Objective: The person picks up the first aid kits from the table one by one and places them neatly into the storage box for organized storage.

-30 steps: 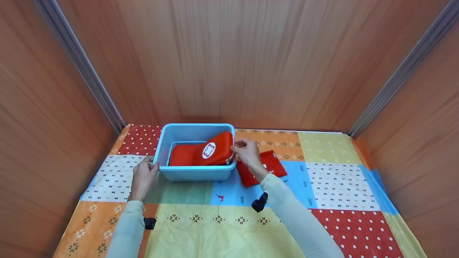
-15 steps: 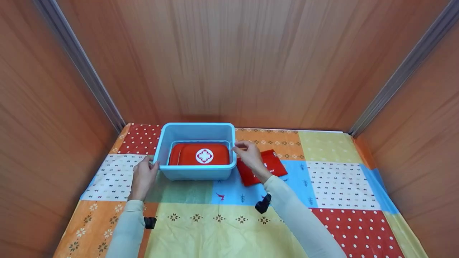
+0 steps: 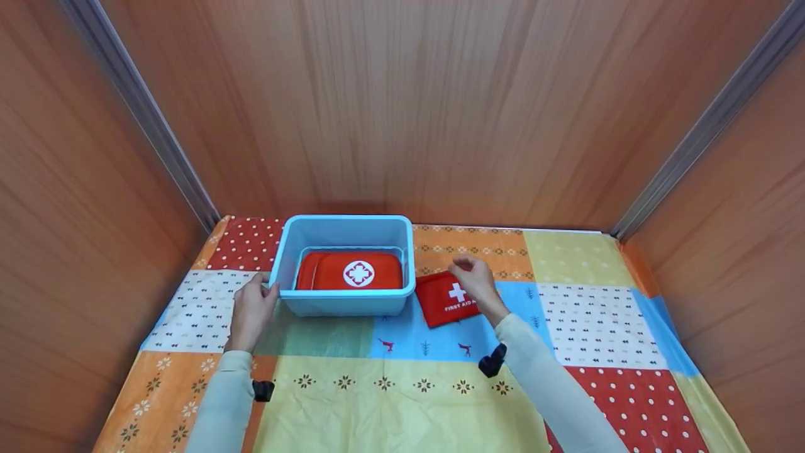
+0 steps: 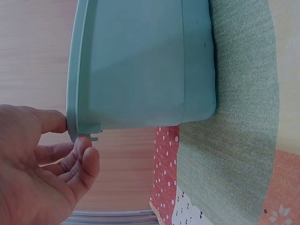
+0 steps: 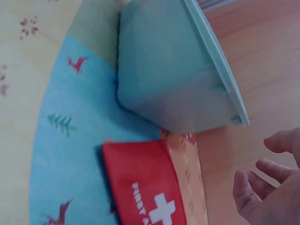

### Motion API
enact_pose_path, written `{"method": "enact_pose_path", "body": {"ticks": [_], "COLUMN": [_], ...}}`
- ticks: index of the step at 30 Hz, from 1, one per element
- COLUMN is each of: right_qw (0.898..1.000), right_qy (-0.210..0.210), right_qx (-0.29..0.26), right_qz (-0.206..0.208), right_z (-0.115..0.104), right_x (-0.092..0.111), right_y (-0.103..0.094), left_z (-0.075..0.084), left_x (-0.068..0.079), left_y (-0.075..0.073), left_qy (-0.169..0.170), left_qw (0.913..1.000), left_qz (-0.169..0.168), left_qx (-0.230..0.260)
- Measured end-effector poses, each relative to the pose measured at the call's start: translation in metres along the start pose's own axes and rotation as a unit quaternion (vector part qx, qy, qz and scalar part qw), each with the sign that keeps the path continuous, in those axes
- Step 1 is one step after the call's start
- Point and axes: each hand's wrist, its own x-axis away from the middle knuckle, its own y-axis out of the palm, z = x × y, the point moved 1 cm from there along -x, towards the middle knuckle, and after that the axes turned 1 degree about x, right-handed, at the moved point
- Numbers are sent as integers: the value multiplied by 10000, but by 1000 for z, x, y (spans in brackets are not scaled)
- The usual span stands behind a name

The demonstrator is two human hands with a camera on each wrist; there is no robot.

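Note:
A light blue plastic bin [image 3: 343,305] stands on the cloth, with a red first aid case [image 3: 327,272] lying flat inside, its white cross emblem facing up. My left hand [image 3: 251,311] pinches the bin's rim at its left front corner; in the left wrist view, thumb and fingers [image 4: 87,161] close on that corner [image 4: 75,119]. Right of the bin lies a flat red first aid pouch [image 3: 440,301] with a white cross. Over its right part is my right hand [image 3: 479,288], fingers loosely bent and nothing in them; the right wrist view shows thumb and fingertips [image 5: 241,180] apart.
A patchwork-patterned cloth [image 3: 390,402] covers the table. Wood-grain panels [image 3: 402,113] rise at the back and both sides, with the bin close to the back one. A black wrist camera [image 3: 263,391] is worn on each sleeve.
The red case, tilted with its right end up at the bin's right rim, dropped flat inside. My right hand left that rim and moved right over the pouch. My left hand stayed on the rim.

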Motion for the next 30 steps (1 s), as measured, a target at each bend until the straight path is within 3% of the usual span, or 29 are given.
{"method": "enact_pose_path", "body": {"ticks": [7,14,24,30], "right_qw": [9990,9970,9895,9874], "right_qy": [392,664,1054,1035], "right_qx": [44,115,713,866], "right_qz": [218,384,689,826], "right_z": [30,61,104,121], "right_x": [-5,-9,-14,-18], "right_y": [-27,-45,-54,-53], "left_z": [2,1,-1,-2], "left_x": [0,1,0,-1], "left_y": [-2,0,1,0], "left_qy": [-4,-54,-108,-16], "left_qw": [10000,10000,9998,10000], "left_qz": [-95,16,-58,-65], "left_qx": [-31,-7,152,74]}}
